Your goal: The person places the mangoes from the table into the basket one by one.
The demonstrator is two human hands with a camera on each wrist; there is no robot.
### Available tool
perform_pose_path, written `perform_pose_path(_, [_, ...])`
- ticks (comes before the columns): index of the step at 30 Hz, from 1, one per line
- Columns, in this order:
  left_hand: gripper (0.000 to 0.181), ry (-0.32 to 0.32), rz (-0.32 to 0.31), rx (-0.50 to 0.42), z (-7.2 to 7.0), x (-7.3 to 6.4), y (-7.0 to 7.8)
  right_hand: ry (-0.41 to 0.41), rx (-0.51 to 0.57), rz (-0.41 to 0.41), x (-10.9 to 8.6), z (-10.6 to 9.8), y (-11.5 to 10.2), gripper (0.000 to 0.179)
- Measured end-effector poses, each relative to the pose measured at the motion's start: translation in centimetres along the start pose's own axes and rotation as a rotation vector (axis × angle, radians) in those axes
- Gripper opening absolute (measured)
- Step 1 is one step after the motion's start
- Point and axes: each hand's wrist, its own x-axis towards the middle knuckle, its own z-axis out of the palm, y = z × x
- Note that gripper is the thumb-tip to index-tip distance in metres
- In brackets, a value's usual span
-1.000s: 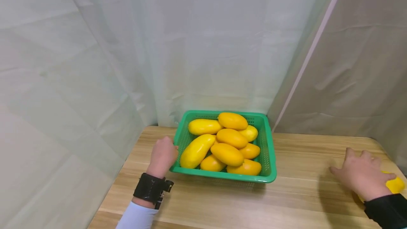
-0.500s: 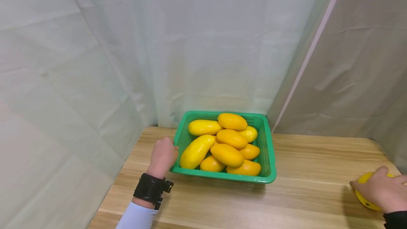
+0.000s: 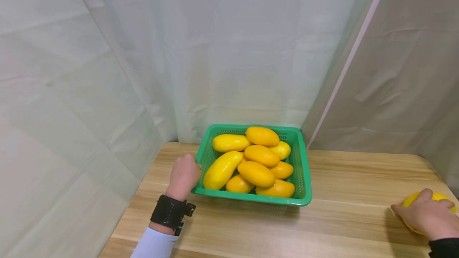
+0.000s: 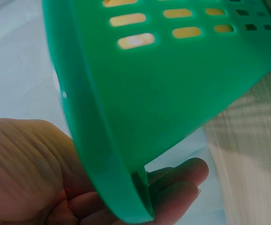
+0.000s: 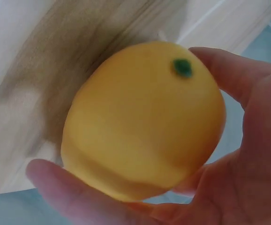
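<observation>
My left hand [image 3: 184,174] grips the left rim of a green plastic basket [image 3: 305,178]. In the left wrist view its fingers curl under the lip of the basket [image 4: 140,103]. Several yellow-orange mangoes [image 3: 256,173] are heaped in the basket. At the far right my right hand [image 3: 430,215] holds a loose yellow mango [image 3: 411,199] from above, low over the table. The right wrist view shows thumb and fingers on opposite sides of this mango [image 5: 144,122], which has a small green stem mark. The back of the hand hides part of it in the head view.
The wooden table [image 3: 344,218] ends on the left and right in slanting edges. A pale sheet [image 3: 233,51] hangs right behind the basket, and a greyer one [image 3: 394,90] hangs at the right.
My right hand has moved right and down, from hovering with spread fingers to holding the yellow mango. The left hand and the basket have stayed in place.
</observation>
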Motion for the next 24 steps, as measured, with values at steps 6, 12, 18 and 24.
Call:
perform_pose_path(6, [0.019, -0.001, 0.007, -0.009, -0.2, 0.0, 0.0, 0.005, 0.016, -0.015, -0.5, -0.1, -0.5, 0.105])
perform_pose_path(12, [0.019, 0.001, 0.007, 0.0, -0.3, -0.1, 0.1, 0.015, 0.05, 0.005, -0.6, 0.1, -0.7, 0.098])
perform_pose_path(18, [0.019, 0.01, 0.016, 0.012, -0.2, -0.1, 0.1, 0.052, 0.084, -0.02, 0.1, 0.5, -0.4, 0.097])
perform_pose_path(24, [0.019, 0.012, 0.022, 0.01, -0.2, -0.1, 0.1, 0.057, 0.086, -0.025, 0.6, 0.8, -0.5, 0.099])
